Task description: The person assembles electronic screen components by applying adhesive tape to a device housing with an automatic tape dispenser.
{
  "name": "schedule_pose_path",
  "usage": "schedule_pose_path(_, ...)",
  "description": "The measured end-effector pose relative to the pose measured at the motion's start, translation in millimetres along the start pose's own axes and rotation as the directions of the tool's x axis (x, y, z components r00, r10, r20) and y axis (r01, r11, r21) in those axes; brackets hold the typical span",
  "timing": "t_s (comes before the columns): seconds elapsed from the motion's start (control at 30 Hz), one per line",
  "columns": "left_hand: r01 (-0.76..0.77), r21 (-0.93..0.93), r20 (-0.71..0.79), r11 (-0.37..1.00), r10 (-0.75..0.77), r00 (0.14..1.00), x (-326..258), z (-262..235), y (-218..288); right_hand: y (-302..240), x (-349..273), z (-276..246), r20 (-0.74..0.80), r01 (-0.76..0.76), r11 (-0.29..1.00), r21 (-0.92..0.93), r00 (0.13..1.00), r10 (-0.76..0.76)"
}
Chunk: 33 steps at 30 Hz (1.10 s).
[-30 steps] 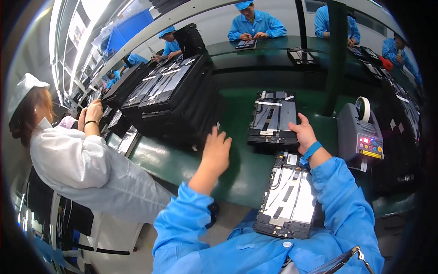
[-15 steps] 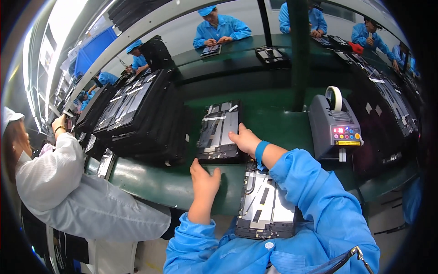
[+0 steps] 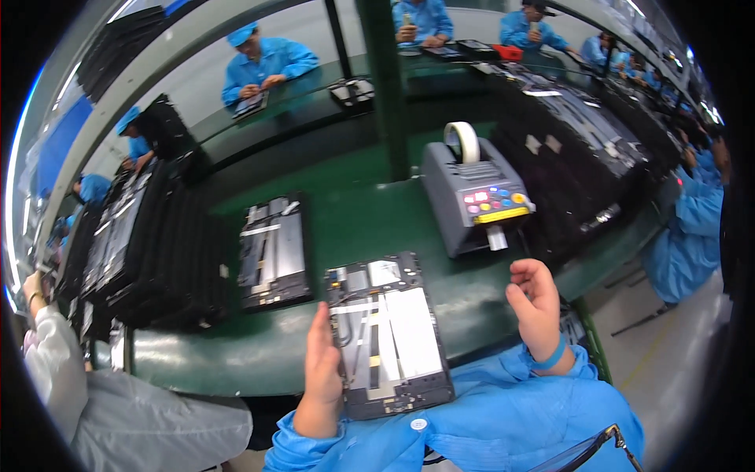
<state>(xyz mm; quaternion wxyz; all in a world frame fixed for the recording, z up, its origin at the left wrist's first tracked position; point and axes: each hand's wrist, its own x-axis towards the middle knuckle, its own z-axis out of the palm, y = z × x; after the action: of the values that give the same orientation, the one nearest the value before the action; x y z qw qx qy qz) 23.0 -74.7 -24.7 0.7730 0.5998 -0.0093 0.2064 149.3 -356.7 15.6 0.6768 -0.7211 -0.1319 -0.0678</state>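
A tablet with its back off (image 3: 413,334), showing bare battery and circuit parts, slants between the bench's near edge and my body. Along its left side, my left hand (image 3: 321,362) lies with fingers stretched out, touching or nearly touching the edge. My right hand (image 3: 539,311) is raised apart from it, fingers loosely bent and spread, with nothing visible in them. Beyond that hand stands a grey tape dispenser (image 3: 476,197) with a roll of tape on top and a short whitish strip (image 3: 497,237) sticking out of its front.
Another opened tablet (image 3: 274,252) lies on the green bench (image 3: 346,212) left of centre. Tall stacks of black trays (image 3: 169,252) with tablets stand at the left, more (image 3: 582,157) at the right. A green post (image 3: 385,94) rises behind. A white-sleeved person sits at my left; several blue-clad people work beyond.
My view has swung right. My right hand has left the tablet on the bench and moved toward the dispenser. My left hand has come to the left side of the tablet before me.
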Motion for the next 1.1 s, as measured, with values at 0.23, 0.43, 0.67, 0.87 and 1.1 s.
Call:
schedule_pose_path(0.23, 0.031, -0.167, -0.026, 0.985, -0.036, 0.999, 7, 16, -13, 6, 52, 10, 0.219, -0.476, 0.836, 0.274, 0.877, 0.428)
schedule_pose_path(0.43, -0.257, 0.761, 0.020, 0.596, 0.374, 0.927, -3, 20, 16, -3, 51, 17, 0.182, -0.382, 0.880, 0.284, 0.922, 0.342)
schedule_pose_path(0.67, -0.108, 0.605, 0.311, 0.789, -0.109, 0.944, 8, 61, 75, -50, 1, 49, 0.851, 0.413, 0.908, -0.076, 0.501, -0.157)
schedule_pose_path(0.87, -0.139, 0.604, 0.143, 0.785, 0.065, 0.988, 4, 50, 60, -55, 0, 62, 0.778, 0.504, 0.848, -0.166, 0.595, -0.201)
schedule_pose_path(1.1, -0.119, 0.563, 0.081, 0.818, 0.089, 0.993, 11, 33, 52, -55, 22, 97, 0.760, 0.544, 0.835, -0.081, 0.576, -0.302)
